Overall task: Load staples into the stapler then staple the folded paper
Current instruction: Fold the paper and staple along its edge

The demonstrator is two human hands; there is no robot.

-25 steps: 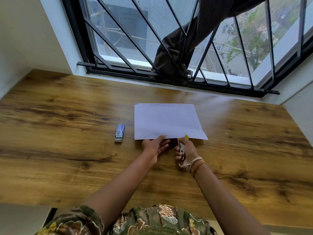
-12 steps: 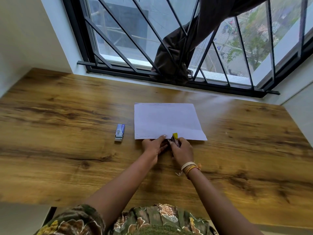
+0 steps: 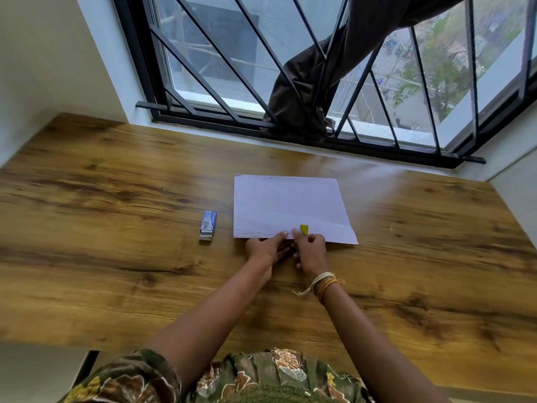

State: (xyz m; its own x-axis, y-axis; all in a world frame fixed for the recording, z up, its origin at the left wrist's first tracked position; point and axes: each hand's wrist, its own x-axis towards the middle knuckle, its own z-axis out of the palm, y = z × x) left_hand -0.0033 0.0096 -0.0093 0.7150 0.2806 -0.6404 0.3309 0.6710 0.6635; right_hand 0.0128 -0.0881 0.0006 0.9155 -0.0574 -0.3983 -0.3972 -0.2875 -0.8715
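A folded white paper (image 3: 290,207) lies flat on the wooden table (image 3: 116,271), with a row of staples along its near left edge. My right hand (image 3: 309,251) grips a small stapler whose yellow tip (image 3: 304,229) pokes out over the paper's near edge. My left hand (image 3: 266,250) presses its fingertips on that edge right beside the stapler. Most of the stapler's body is hidden between my hands. A blue staple box (image 3: 208,224), slid partly open, rests on the table left of the paper.
A barred black window frame (image 3: 290,135) runs along the table's far edge, with dark brown cloth (image 3: 305,91) hanging through the bars. White walls close in at the left and right. The table's near edge is at my body.
My right hand has carried the stapler left and forward from beside the paper's edge onto it, next to my left fingertips. The paper and staple box have stayed put.
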